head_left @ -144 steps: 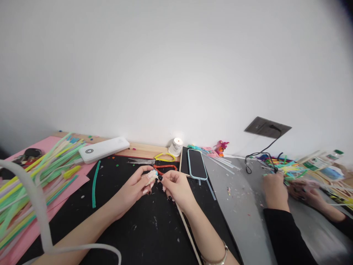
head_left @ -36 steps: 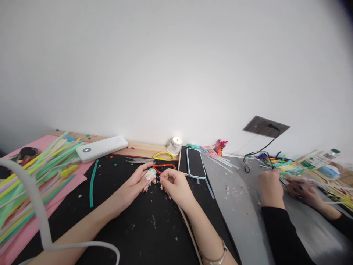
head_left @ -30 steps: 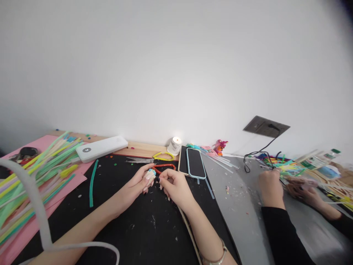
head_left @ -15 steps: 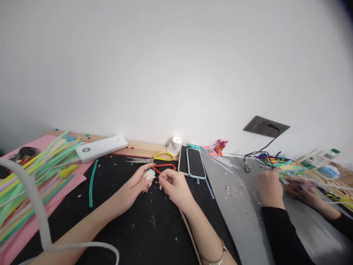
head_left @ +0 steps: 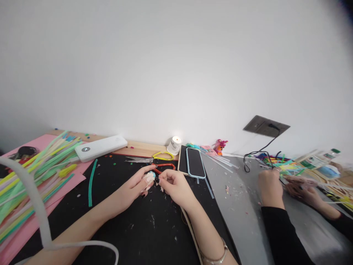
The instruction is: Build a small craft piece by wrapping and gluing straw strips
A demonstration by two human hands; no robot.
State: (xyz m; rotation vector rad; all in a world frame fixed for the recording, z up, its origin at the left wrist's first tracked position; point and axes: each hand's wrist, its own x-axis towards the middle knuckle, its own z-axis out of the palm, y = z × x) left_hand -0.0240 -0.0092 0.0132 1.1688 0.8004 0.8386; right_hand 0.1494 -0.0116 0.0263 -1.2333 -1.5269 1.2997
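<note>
My left hand (head_left: 132, 187) is closed around a small fuzzy white and light-blue craft piece (head_left: 149, 177), which looks made of pipe cleaner. At that piece's right side, my right hand (head_left: 173, 186) has thumb and fingertips pinched together. Whatever lies between these fingertips is too small to make out; dark nails show there. Just beyond the hands lie open scissors (head_left: 140, 160), with a yellow handle loop (head_left: 163, 156) and a red loop (head_left: 165, 168) behind my fingers. A teal pipe cleaner (head_left: 92, 184) rests on the black mat (head_left: 132, 232) left of my hands.
Many pastel pipe cleaners (head_left: 35, 184) cover pink paper on the left, beside a white power bank (head_left: 102, 148). A white cup (head_left: 174, 145) and a phone (head_left: 195, 163) stand beyond my hands. At right, a co-worker's hands (head_left: 270, 187) work near a bottle (head_left: 317, 160). A white cable (head_left: 41, 213) crosses the foreground.
The craft piece has turned slightly in my left hand, so less of its blue shows. Both my hands stay in nearly the same place.
</note>
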